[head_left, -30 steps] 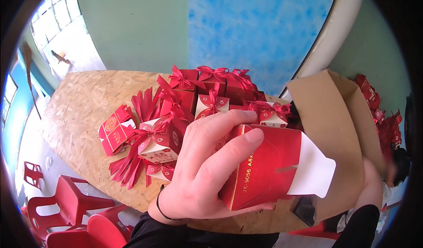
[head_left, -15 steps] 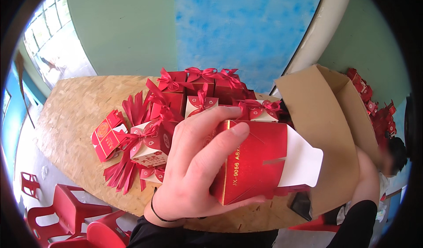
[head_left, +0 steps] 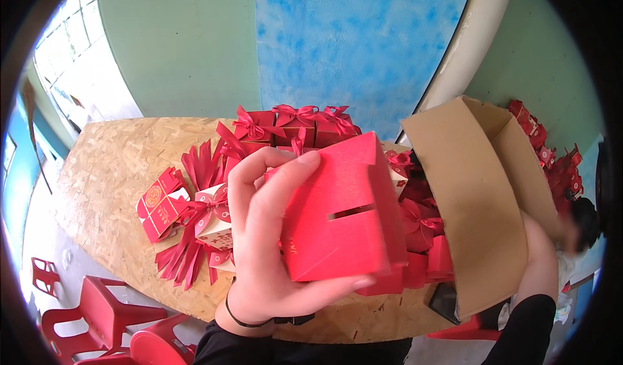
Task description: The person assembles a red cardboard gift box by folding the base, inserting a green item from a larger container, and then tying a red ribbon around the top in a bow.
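My left hand [head_left: 266,248] grips a red gift box [head_left: 337,216] above the table, its thumb and fingers wrapped round the sides. One face of the box, with a dark slit across it, is turned up toward me. From the lower right my right forearm [head_left: 540,261] reaches behind the front panel of a brown cardboard carton [head_left: 464,190]; that hand and its fingers are hidden. Just past the held box stand red boxes with ribbon bows [head_left: 295,118]. Left of it sits a white-and-red patterned box [head_left: 214,225] with a bow.
Flat red cartons [head_left: 161,199] and bundled red ribbons [head_left: 180,258] lie on the chipboard table [head_left: 107,190]. A dark flat object [head_left: 444,302] rests by the carton. Red plastic chairs [head_left: 104,310] stand at the lower left. More red boxes [head_left: 551,160] are piled beyond the carton.
The red box has turned in my left hand and moved slightly left and up. Its white flap no longer sticks out, and the slit face shows. My right forearm has hardly moved.
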Demonstrator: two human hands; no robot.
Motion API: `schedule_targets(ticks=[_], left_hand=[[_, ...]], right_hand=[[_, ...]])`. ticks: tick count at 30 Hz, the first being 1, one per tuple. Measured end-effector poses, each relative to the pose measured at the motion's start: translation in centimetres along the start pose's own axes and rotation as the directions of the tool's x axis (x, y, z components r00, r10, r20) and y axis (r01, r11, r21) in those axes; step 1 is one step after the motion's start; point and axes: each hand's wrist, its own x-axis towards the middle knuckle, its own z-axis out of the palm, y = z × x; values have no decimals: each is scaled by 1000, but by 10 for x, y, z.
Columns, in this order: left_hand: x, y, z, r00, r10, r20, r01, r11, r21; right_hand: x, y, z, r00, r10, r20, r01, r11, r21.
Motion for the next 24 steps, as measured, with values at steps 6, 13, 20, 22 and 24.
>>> schedule_targets(ticks=[6,13,20,22,24], left_hand=[[2,-5,6,992,114,52,-119,989,91],[1,-5,13,990,104,96,-109,992,56],[3,-1,25,988,124,88,-122,992,-28],[1,4,25,988,127,92,-127,992,-12],[1,5,25,987,146,72,-145,989,-10]], right_hand=[[2,-20,-48,998,-29,-52,34,994,101],[-140,-156,-228,768,-267,-582,515,799,312],[-310,-309,-202,-42,-888,-458,970,74,-232],[-318,-325,-196,-110,-849,-517,947,68,-313],[-316,-331,-191,-125,-836,-535,942,70,-328]])
